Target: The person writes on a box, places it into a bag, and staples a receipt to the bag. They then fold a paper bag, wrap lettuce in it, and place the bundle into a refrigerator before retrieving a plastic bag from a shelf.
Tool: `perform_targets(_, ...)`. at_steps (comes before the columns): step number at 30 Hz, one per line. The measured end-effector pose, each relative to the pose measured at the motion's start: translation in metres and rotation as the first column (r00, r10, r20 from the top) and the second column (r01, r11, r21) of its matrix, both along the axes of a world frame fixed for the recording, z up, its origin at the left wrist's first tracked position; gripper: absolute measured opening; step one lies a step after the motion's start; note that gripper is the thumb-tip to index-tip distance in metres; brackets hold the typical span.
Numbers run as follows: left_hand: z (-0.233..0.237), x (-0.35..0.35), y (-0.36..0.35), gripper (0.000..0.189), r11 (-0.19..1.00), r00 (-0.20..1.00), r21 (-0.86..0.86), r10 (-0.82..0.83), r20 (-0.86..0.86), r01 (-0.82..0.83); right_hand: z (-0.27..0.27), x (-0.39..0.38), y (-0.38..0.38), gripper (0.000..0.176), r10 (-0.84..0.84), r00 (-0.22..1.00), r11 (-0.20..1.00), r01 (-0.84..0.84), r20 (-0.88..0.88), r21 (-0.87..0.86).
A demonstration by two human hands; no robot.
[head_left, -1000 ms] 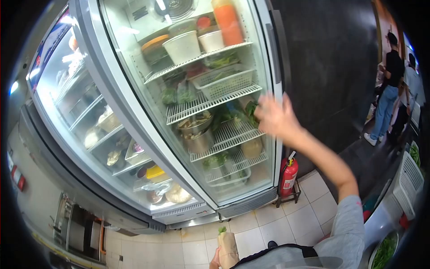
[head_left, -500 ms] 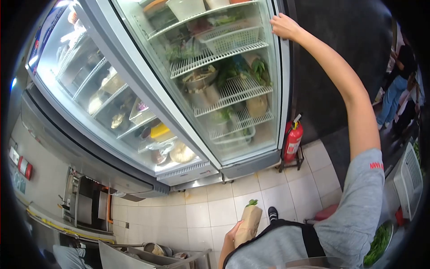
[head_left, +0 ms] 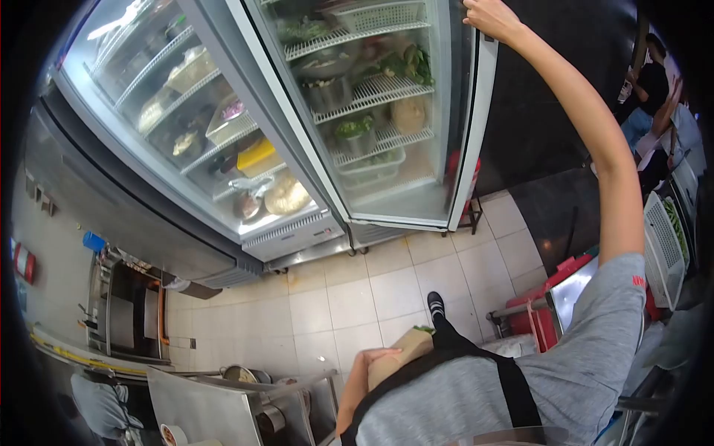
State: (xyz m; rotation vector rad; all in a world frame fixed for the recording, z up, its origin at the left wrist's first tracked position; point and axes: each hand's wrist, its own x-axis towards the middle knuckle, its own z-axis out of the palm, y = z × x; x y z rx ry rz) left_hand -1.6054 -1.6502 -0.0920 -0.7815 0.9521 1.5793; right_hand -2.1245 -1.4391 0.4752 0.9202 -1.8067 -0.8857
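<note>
My right hand (head_left: 494,18) is closed on the upper outer edge of a glass fridge door (head_left: 482,97), which stands ajar. Low in front of my body, my left hand (head_left: 371,361) is wrapped round a brown paper bundle (head_left: 402,352). Green leaves (head_left: 424,329) poke out of the bundle's top end. Behind the door glass, wire shelves (head_left: 375,95) carry leafy greens, metal pots (head_left: 329,95), a white basket (head_left: 379,16) and a clear tub (head_left: 373,169). Part of the fingers of my right hand is cut off by the frame's top edge.
A second lit fridge (head_left: 186,111) adjoins on the left. A fire extinguisher (head_left: 476,172) stands behind the ajar door. Red crates (head_left: 541,297) and a white basket (head_left: 664,253) are at my right. A steel counter (head_left: 201,401) lies lower left; people (head_left: 654,89) are at far right.
My right hand has pulled the fridge door from closed to ajar. I have come closer to the fridge, and the paper bundle is now tilted and nearer my body.
</note>
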Motion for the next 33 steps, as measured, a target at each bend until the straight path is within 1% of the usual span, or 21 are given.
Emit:
perform_targets(1,0.005,-0.002,-0.003,0.059,0.999,0.999,0.005,-0.044,0.017,0.044,-0.002,0.018,0.003,0.005,0.019,1.000,1.000,-0.019,-0.018,0.006)
perform_targets(2,-0.003,-0.001,-0.005,0.060,0.996,0.997,0.049,-0.072,-0.003,0.072,-0.006,0.028,0.006,0.006,0.132,0.989,0.991,-0.133,-0.062,-0.018)
perform_targets(5,-0.005,-0.006,-0.002,0.062,0.979,0.976,-0.006,-0.201,-0.085,0.202,-0.002,0.110,-0.003,0.009,0.134,0.984,0.991,-0.132,-0.117,0.024)
perform_targets(6,-0.001,-0.006,0.001,0.063,0.971,0.964,-0.021,-0.240,-0.115,0.239,0.002,0.142,-0.007,0.011,0.179,0.981,0.984,-0.177,-0.070,0.033)
perform_targets(8,0.005,-0.011,0.006,0.064,0.947,0.931,-0.060,-0.320,-0.176,0.314,-0.001,0.180,-0.022,0.012,0.383,0.917,0.923,-0.386,-0.110,-0.005)
perform_targets(12,0.016,-0.009,0.007,0.068,0.946,0.933,-0.056,-0.325,-0.156,0.320,0.005,0.263,-0.075,0.019,0.525,0.850,0.849,-0.526,-0.042,-0.043)
perform_targets(14,0.018,-0.007,0.008,0.066,0.961,0.950,-0.037,-0.275,-0.145,0.273,0.010,0.305,-0.104,0.020,0.466,0.881,0.883,-0.469,0.080,0.015)
perform_targets(15,0.021,-0.006,0.007,0.066,0.969,0.959,-0.029,-0.249,-0.137,0.247,0.002,0.315,-0.124,0.007,0.616,0.781,0.787,-0.608,0.102,-0.102)
perform_targets(16,0.027,-0.005,0.007,0.068,0.966,0.955,-0.033,-0.260,-0.140,0.258,0.006,0.335,-0.129,0.001,0.714,0.695,0.700,-0.712,0.086,-0.060)
perform_targets(17,0.036,-0.006,0.009,0.070,0.963,0.952,-0.034,-0.269,-0.142,0.267,0.011,0.352,-0.141,0.002,0.687,0.716,0.721,-0.692,0.127,0.003)
perform_targets(18,0.041,-0.007,0.009,0.072,0.961,0.950,-0.036,-0.278,-0.145,0.276,0.010,0.361,-0.159,0.001,0.735,0.655,0.664,-0.748,0.173,0.007)
perform_targets(19,0.041,-0.008,0.009,0.074,0.956,0.939,-0.048,-0.292,-0.180,0.288,0.005,0.369,-0.180,0.004,0.815,0.534,0.563,-0.822,0.224,-0.091)
perform_targets(20,0.041,-0.010,0.009,0.076,0.952,0.928,-0.061,-0.305,-0.215,0.299,0.012,0.382,-0.193,0.007,0.794,0.545,0.561,-0.828,0.269,0.021)
perform_targets(22,0.039,-0.013,0.009,0.080,0.950,0.901,-0.101,-0.313,-0.301,0.297,0.006,0.402,-0.239,0.006,0.883,0.456,0.460,-0.888,0.114,-0.007)
perform_targets(23,0.039,-0.013,0.009,0.082,0.951,0.883,-0.127,-0.310,-0.353,0.283,0.004,0.412,-0.260,0.008,0.901,0.404,0.415,-0.909,0.159,-0.040)
perform_targets(25,0.034,-0.018,0.005,0.084,0.962,0.863,-0.140,-0.274,-0.425,0.236,0.001,0.432,-0.271,0.012,0.934,0.205,0.238,-0.968,0.294,-0.080)
perform_targets(27,0.021,-0.026,-0.003,0.084,0.978,0.861,-0.111,-0.210,-0.464,0.179,-0.025,0.437,-0.279,0.010,0.989,-0.030,-0.007,-0.987,0.142,-0.159)
perform_targets(28,0.029,-0.033,-0.005,0.082,0.993,0.858,-0.076,-0.120,-0.499,0.095,-0.041,0.427,-0.282,0.012,0.953,-0.285,-0.267,-0.950,0.102,-0.159)
perform_targets(29,0.044,-0.042,-0.006,0.080,0.999,0.847,-0.039,-0.033,-0.530,0.014,-0.060,0.414,-0.273,0.012,0.922,-0.381,-0.368,-0.918,0.071,-0.146)
perform_targets(31,0.052,-0.066,-0.015,0.076,0.991,0.812,0.062,0.132,-0.569,-0.118,-0.104,0.381,-0.246,0.011,0.898,-0.439,-0.423,-0.872,0.012,-0.246)
perform_targets(33,0.047,-0.099,-0.031,0.072,0.959,0.765,0.182,0.283,-0.579,-0.218,-0.154,0.325,-0.216,0.007,0.945,-0.322,-0.309,-0.824,-0.057,-0.474)
